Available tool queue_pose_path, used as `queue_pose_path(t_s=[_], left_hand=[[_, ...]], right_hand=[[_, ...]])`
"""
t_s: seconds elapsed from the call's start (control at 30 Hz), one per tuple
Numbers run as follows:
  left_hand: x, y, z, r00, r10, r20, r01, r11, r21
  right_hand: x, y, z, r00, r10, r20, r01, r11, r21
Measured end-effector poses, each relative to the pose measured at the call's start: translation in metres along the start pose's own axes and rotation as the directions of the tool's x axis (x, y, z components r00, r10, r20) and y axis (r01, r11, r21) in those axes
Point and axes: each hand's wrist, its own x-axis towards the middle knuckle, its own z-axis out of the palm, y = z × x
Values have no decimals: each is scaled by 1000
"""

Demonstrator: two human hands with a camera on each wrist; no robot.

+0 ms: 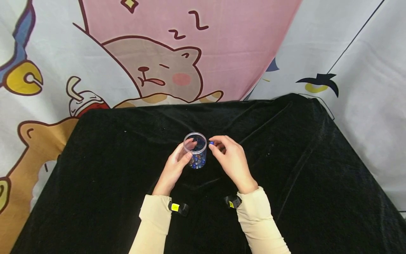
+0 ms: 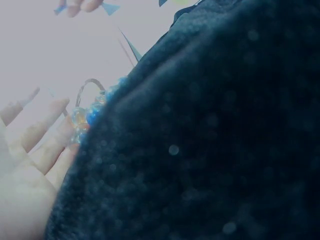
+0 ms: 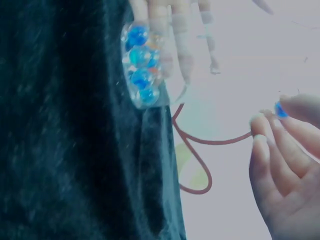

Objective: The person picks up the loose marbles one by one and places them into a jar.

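Observation:
A clear, open-topped plastic jar (image 1: 195, 150) stands upright near the middle of the black cloth, its lower part filled with several blue, clear and brownish marbles (image 1: 197, 161). My left hand (image 1: 173, 164) grips the jar from its left side, thumb in front and fingers behind. Just right of the rim, my right hand (image 1: 233, 160) pinches one blue marble (image 1: 211, 143) between thumb and fingertips. The right wrist view shows this blue marble (image 3: 281, 110) at the fingertips, with the jar's marbles (image 3: 141, 77) across from it. In the left wrist view the cloth hides part of the jar.
Black velvety cloth (image 1: 127, 183) with soft folds covers the table. Behind it hangs a pale curtain (image 1: 241, 42) printed with cartoon animals. A black band with a yellow tag (image 1: 175, 207) sits at the left wrist, and a similar one (image 1: 232, 203) at the right.

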Motion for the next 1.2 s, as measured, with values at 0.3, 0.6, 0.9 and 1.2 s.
queue_pose_path(t_s=[0.3, 0.6, 0.9, 1.2], left_hand=[[2, -9, -2, 1000, -11, -13, 11, 1000, -1], [0, 5, 2, 1000, -10, -4, 10, 1000, 4], [-1, 3, 2, 999, -40, -4, 40, 999, 8], [-1, 5, 1, 999, -53, -13, 53, 999, 7]], right_hand=[[1, -11, 2, 992, 5, -127, 19, 983, 183], [-1, -20, 8, 995, -33, -94, 60, 952, 301], [-4, -22, 14, 999, -24, -39, 33, 962, 272], [-3, -22, 14, 1000, -20, 6, 18, 964, 264]])
